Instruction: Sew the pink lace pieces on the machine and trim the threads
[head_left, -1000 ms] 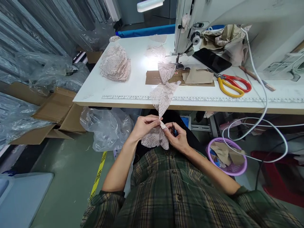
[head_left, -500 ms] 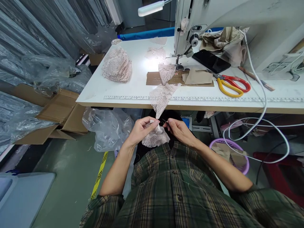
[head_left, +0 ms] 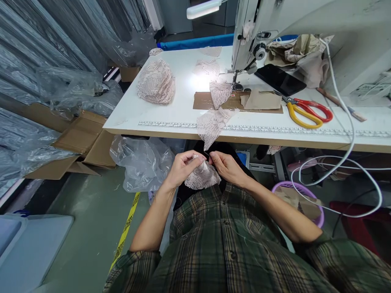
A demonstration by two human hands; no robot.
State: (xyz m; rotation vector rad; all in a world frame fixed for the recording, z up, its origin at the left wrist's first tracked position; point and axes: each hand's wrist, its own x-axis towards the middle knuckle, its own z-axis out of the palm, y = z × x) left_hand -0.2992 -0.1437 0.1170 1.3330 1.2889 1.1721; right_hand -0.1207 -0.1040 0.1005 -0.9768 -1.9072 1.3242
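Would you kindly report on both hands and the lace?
Left hand pinching lace piece. Right hand close beside, grip partly hidden. Another lace piece overhanging table edge.

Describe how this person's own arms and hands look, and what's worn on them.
The left hand and right hand wear no gloves, and no watch or bracelet shows at either wrist. The forearms are bare up to about the elbows, where the sleeves of a dark green plaid shirt with black and tan lines end.

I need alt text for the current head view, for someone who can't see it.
A person's left hand pinches pale lace fabric in front of a white table, the right hand close beside. A sewing machine, lace pile and red-and-yellow scissors are on it.
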